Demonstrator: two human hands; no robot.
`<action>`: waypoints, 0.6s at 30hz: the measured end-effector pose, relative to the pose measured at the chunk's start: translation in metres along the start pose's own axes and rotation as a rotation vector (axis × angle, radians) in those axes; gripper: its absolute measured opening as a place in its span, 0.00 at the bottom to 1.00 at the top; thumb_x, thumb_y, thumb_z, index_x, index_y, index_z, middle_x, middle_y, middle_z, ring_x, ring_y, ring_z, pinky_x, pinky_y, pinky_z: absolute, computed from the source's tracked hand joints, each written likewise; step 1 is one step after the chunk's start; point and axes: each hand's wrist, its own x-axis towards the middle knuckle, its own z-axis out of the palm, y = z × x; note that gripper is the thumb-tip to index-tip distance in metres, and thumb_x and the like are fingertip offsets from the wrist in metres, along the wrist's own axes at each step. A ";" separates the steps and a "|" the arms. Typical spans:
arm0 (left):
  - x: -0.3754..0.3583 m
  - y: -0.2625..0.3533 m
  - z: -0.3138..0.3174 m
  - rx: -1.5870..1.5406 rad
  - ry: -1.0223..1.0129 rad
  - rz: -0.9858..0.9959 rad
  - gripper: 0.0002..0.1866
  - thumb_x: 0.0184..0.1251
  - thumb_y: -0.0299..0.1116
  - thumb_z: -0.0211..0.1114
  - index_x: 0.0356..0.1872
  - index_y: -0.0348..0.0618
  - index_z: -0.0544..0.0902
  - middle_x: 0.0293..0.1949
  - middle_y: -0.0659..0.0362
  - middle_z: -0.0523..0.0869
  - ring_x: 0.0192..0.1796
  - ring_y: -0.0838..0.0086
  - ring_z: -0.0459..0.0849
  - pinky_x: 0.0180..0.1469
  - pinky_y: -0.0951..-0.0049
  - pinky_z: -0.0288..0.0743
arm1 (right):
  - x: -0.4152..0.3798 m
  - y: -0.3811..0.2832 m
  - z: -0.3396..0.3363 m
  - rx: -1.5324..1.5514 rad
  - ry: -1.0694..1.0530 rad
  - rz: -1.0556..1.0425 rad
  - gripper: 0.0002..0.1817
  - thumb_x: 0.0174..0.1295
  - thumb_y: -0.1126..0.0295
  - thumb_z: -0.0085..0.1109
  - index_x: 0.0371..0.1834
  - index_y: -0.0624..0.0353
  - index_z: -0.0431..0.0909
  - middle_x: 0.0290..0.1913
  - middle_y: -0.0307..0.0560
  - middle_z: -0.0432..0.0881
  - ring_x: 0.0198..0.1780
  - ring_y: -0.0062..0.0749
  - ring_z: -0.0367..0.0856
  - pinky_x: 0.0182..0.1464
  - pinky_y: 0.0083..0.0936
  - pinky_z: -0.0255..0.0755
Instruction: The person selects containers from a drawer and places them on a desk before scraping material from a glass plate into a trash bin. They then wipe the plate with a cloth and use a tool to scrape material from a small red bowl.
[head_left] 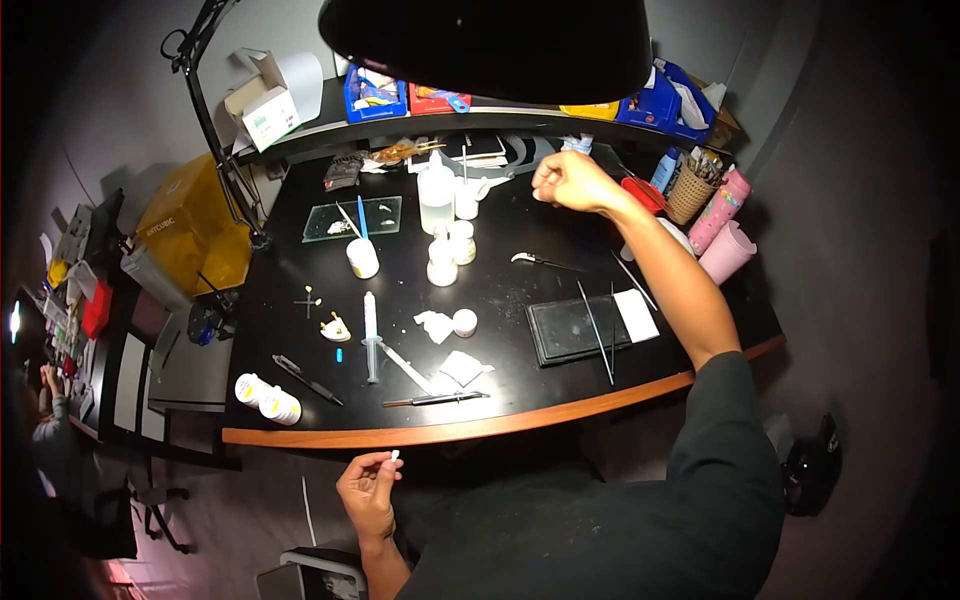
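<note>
My left hand is below the desk's front edge, thumb and fingers pinched on a small white piece whose kind I cannot make out. Over the back right of the desk, my right hand has its fingers curled inward; whether anything is in them is hidden. Left of it stand a clear squeeze bottle and several small white jars. A curved-tip tool lies below my right hand. Closest to my left hand on the desk are a thin-handled tool, crumpled white tissue and a syringe.
A black slab bears thin metal tools at the right. A glass plate lies at back left. A pen and white containers occupy the front left. A dark lamp head hangs above. Another person sits far left.
</note>
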 end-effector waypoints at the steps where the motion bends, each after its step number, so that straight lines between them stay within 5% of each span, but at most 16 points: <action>1: 0.002 -0.001 -0.002 -0.002 0.035 0.011 0.06 0.68 0.19 0.69 0.43 0.30 0.84 0.36 0.54 0.88 0.37 0.77 0.87 0.41 0.80 0.80 | 0.012 0.004 0.010 -0.084 0.089 -0.073 0.12 0.51 0.71 0.77 0.37 0.63 0.87 0.31 0.43 0.90 0.35 0.29 0.88 0.43 0.26 0.80; 7: 0.003 0.014 0.002 0.053 0.085 0.102 0.06 0.69 0.20 0.68 0.44 0.30 0.84 0.36 0.54 0.88 0.37 0.78 0.85 0.42 0.82 0.78 | 0.063 0.007 0.087 0.007 0.065 0.131 0.53 0.40 0.71 0.85 0.73 0.63 0.65 0.62 0.58 0.82 0.57 0.38 0.84 0.61 0.31 0.78; 12: -0.003 0.008 -0.003 0.103 0.129 0.128 0.06 0.70 0.20 0.66 0.44 0.29 0.83 0.36 0.53 0.87 0.37 0.76 0.86 0.42 0.81 0.78 | 0.071 -0.002 0.116 -0.032 0.233 0.155 0.51 0.39 0.64 0.85 0.72 0.57 0.68 0.61 0.60 0.82 0.64 0.50 0.80 0.67 0.36 0.74; 18: -0.001 -0.006 -0.014 0.132 0.192 0.098 0.05 0.71 0.21 0.65 0.44 0.30 0.83 0.37 0.54 0.87 0.37 0.77 0.85 0.40 0.82 0.77 | 0.070 -0.001 0.105 0.013 0.287 0.122 0.40 0.42 0.64 0.79 0.63 0.58 0.75 0.56 0.63 0.84 0.63 0.52 0.81 0.66 0.35 0.74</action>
